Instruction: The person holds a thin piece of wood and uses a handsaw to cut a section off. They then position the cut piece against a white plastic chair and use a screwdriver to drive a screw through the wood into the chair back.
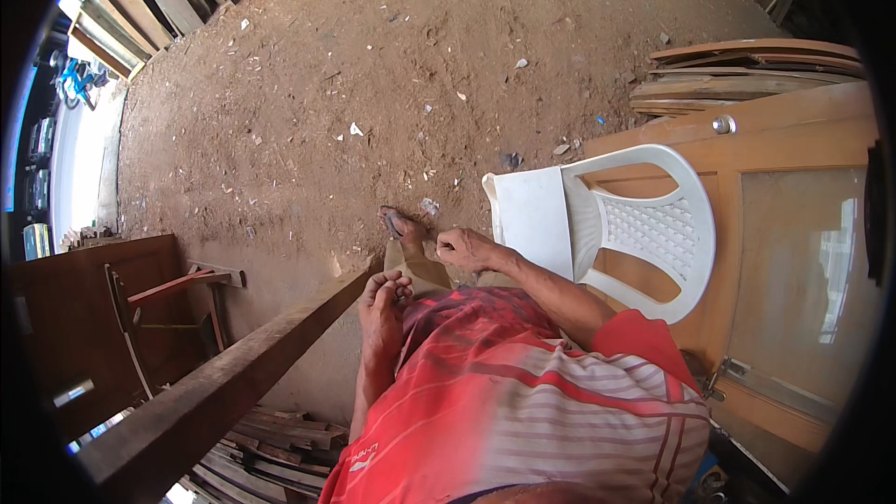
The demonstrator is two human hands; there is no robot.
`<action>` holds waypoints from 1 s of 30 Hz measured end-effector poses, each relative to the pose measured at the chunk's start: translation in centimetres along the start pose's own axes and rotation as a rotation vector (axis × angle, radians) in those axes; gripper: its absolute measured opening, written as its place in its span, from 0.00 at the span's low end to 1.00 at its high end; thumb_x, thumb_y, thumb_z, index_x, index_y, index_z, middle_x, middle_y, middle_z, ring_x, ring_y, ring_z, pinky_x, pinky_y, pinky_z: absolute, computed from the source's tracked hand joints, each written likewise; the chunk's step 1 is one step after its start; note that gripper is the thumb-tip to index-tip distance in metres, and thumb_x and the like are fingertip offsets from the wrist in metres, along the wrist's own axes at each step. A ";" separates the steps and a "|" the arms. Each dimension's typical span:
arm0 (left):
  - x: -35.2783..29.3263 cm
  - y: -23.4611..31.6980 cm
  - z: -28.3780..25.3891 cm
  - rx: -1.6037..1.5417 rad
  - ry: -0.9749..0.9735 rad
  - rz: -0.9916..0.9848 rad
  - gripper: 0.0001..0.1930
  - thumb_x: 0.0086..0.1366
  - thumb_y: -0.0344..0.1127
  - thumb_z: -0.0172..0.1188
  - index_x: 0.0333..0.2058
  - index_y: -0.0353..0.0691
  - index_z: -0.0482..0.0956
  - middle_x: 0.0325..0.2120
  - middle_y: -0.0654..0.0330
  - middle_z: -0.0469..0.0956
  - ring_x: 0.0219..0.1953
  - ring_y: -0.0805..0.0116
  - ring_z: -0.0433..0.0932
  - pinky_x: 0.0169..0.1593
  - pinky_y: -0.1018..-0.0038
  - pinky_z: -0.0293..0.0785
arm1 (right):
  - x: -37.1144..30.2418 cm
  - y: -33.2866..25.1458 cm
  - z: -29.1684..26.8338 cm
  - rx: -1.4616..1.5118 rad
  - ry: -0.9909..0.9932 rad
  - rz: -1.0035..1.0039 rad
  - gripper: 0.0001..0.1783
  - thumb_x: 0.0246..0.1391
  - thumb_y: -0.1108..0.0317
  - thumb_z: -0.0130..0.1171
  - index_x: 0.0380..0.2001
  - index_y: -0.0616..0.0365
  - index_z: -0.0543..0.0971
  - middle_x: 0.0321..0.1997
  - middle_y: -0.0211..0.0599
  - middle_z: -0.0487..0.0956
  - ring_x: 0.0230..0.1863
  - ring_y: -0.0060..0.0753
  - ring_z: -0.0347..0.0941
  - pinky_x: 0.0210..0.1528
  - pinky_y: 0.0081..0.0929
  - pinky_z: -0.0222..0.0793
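Note:
My left hand is held in front of my waist with its fingers curled in, just beside the upper end of a wooden post. A little farther forward and to the right is my right hand, its fingers bent closed. Whatever either hand may hold is too small or hidden to make out. The two hands are apart. Right of my right hand stands a white plastic chair, with a flat white sheet or board lying over its seat.
A wooden door with a glass panel lies behind the chair, and stacked curved boards are beyond it. Planks are piled at the lower left, near a red-brown wooden frame. Scraps litter the dirt floor.

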State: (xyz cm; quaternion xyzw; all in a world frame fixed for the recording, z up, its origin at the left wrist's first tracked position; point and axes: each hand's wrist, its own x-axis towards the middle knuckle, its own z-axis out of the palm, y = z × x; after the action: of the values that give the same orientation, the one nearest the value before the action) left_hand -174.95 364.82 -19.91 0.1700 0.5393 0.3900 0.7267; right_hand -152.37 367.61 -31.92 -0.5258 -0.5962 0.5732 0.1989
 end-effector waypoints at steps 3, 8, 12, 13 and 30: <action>4.0 3.5 -2.0 -0.006 0.020 -0.054 0.09 0.69 0.31 0.52 0.46 0.36 0.74 0.36 0.58 0.79 0.35 0.73 0.76 0.41 0.78 0.75 | 3.2 -2.0 -0.1 -0.080 -0.009 0.041 0.15 0.55 0.60 0.55 0.27 0.64 0.76 0.21 0.42 0.75 0.24 0.28 0.70 0.30 0.34 0.67; 9.9 12.5 -4.6 -0.115 0.100 0.002 0.10 0.69 0.32 0.53 0.45 0.35 0.75 0.34 0.57 0.79 0.33 0.74 0.76 0.39 0.78 0.75 | 11.2 -8.0 -2.3 -0.041 0.061 0.078 0.18 0.58 0.57 0.56 0.24 0.63 0.75 0.19 0.40 0.71 0.22 0.29 0.66 0.29 0.35 0.65; 15.5 19.9 -4.1 -0.026 0.087 0.077 0.12 0.70 0.36 0.53 0.44 0.33 0.75 0.35 0.56 0.79 0.32 0.74 0.75 0.37 0.77 0.74 | 17.3 -10.9 -4.7 0.010 0.136 0.112 0.18 0.61 0.61 0.56 0.21 0.63 0.74 0.17 0.28 0.70 0.22 0.18 0.64 0.25 0.28 0.61; 16.9 21.3 -4.1 0.035 0.076 0.090 0.12 0.71 0.36 0.52 0.45 0.33 0.75 0.35 0.57 0.79 0.30 0.75 0.74 0.37 0.77 0.74 | 18.6 -13.2 -5.9 0.050 0.130 0.121 0.18 0.61 0.62 0.56 0.20 0.62 0.73 0.16 0.27 0.69 0.21 0.17 0.63 0.23 0.26 0.60; 28.1 30.4 -0.5 -0.151 0.272 0.152 0.14 0.65 0.24 0.45 0.47 0.32 0.73 0.41 0.57 0.78 0.41 0.73 0.78 0.48 0.74 0.77 | 45.1 -21.7 -22.8 -0.199 -0.176 -0.190 0.14 0.59 0.67 0.55 0.21 0.61 0.71 0.19 0.30 0.70 0.22 0.20 0.64 0.26 0.26 0.62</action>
State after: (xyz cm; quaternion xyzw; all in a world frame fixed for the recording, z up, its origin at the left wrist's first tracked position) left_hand -183.88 405.19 -18.07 0.1008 0.5874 0.5028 0.6262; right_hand -158.47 421.58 -23.00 -0.4320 -0.7122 0.5336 0.1463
